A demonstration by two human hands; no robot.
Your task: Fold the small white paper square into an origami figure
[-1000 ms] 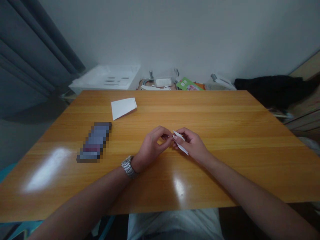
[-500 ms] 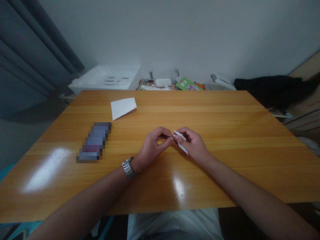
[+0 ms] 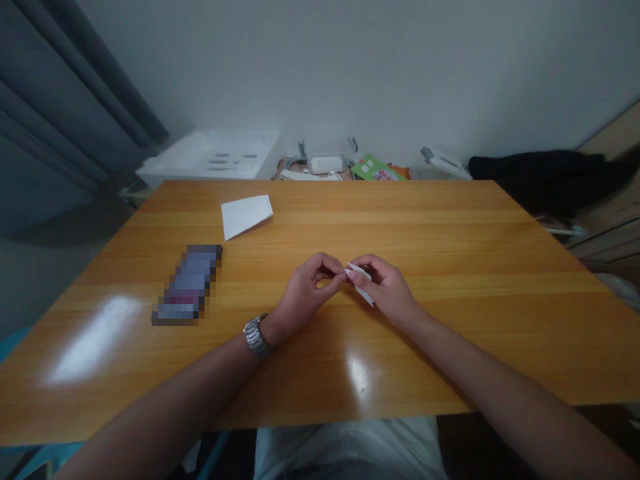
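Both hands meet over the middle of the wooden table [image 3: 450,240]. My right hand [image 3: 387,290] grips a small folded white paper piece [image 3: 361,285], a narrow pointed shape. My left hand [image 3: 303,293], with a metal watch [image 3: 255,337] on its wrist, pinches the tip of that same paper between thumb and forefinger. A second folded white paper [image 3: 246,215] lies flat at the far left of the table, away from both hands.
A blurred dark rectangular object [image 3: 187,285] lies on the table left of my hands. Behind the table's far edge stand a white box [image 3: 210,157], small clutter with a green packet [image 3: 375,168] and a dark cloth [image 3: 545,175]. A grey curtain [image 3: 55,120] hangs at the left.
Both hands have shifted only slightly while working the small paper piece; the paper has turned a little in my fingers. Nothing else has moved.
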